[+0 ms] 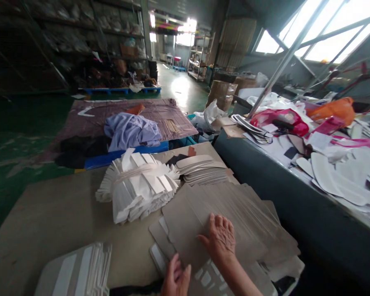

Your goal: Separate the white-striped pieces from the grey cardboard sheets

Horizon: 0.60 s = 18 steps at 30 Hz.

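Note:
My right hand (222,239) lies palm down on a fanned stack of grey-brown flat sheets (188,222), its fingers stretched forward and the thumb out to the side. At the near left edge of that stack is my left hand (176,277), fingers slightly bent and thumb apart, with nothing visible between them. Pieces with white patches (208,277) show beneath the sheets close to both hands. Behind the stack sits a tied bundle of white strips (142,185). Beside it is a pile of thinner grey pieces (203,168).
A stack of grey panels with white stripes (74,271) stands at the front left of the table (49,209). On the right, a long dark-sided bench (265,172) carries scattered white cutouts and bags. Beyond the table, crumpled blue cloth (132,129) lies on a covered pallet.

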Each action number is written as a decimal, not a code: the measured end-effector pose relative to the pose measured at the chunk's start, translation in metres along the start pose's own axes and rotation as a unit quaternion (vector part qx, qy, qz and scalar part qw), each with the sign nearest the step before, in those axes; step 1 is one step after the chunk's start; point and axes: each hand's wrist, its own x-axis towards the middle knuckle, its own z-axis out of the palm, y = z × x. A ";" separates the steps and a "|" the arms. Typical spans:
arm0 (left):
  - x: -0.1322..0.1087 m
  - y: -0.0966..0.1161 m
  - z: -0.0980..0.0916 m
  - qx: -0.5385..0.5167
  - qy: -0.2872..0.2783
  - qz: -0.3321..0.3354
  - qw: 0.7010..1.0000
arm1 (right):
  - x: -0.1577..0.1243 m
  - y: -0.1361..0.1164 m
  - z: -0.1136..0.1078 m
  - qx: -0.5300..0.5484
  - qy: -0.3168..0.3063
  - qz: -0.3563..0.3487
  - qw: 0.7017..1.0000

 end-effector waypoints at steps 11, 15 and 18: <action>0.019 0.025 0.009 0.120 -0.094 0.000 0.988 | -0.003 -0.004 -0.003 0.106 -0.063 0.002 0.992; 0.009 0.057 0.002 0.103 -0.087 -0.006 0.991 | -0.034 -0.019 0.012 0.148 -0.058 -0.049 0.986; 0.010 0.071 -0.003 0.126 -0.056 -0.029 0.990 | -0.057 -0.026 0.023 0.176 -0.028 -0.134 0.975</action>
